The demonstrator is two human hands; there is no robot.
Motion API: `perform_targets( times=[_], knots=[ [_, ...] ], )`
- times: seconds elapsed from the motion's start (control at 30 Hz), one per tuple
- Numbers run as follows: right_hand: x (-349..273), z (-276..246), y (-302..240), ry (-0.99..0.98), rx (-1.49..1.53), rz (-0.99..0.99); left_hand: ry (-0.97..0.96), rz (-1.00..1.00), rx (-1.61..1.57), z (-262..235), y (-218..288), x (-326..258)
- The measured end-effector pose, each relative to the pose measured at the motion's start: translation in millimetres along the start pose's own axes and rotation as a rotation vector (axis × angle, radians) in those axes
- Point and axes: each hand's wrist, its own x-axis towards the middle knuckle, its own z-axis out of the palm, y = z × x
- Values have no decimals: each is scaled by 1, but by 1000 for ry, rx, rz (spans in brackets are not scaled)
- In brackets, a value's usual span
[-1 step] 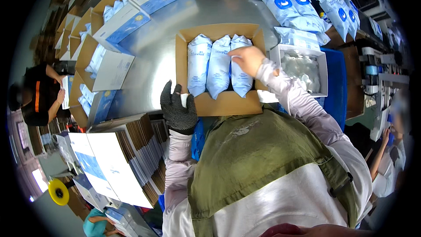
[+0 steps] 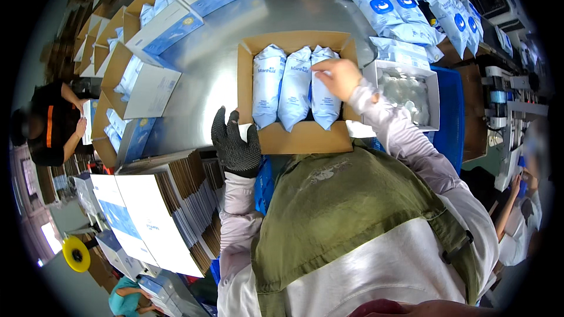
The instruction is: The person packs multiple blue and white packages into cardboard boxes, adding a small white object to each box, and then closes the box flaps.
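An open cardboard box [image 2: 305, 139] lies on the steel table with three white-and-blue pouches side by side inside it. My right hand [image 2: 337, 77], bare, presses on the rightmost pouch [image 2: 322, 97], its fingers bent onto the pouch's upper part. My left hand [image 2: 234, 144] wears a dark knit glove and rests against the box's near left corner, holding the flap there. The other two pouches [image 2: 281, 85] lie untouched to the left.
A heap of similar pouches [image 2: 405, 6] lies at the back right, beside a white tray [image 2: 433, 91] of small clear items. Filled white-and-blue cartons [image 2: 158, 29] line the left. Flat carton blanks [image 2: 158, 217] are stacked at my left. Other people work at both sides.
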Motion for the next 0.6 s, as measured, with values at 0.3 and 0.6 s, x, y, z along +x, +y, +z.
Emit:
perform_targets(
  times=[0.3,0.6],
  knots=[
    [-64,-19,44,88,829,709,210,-306,-77,-94,-16,-27],
    [77,142,-61,-380,1284,689,177,-335,668,-179,-81,-95]
  ],
)
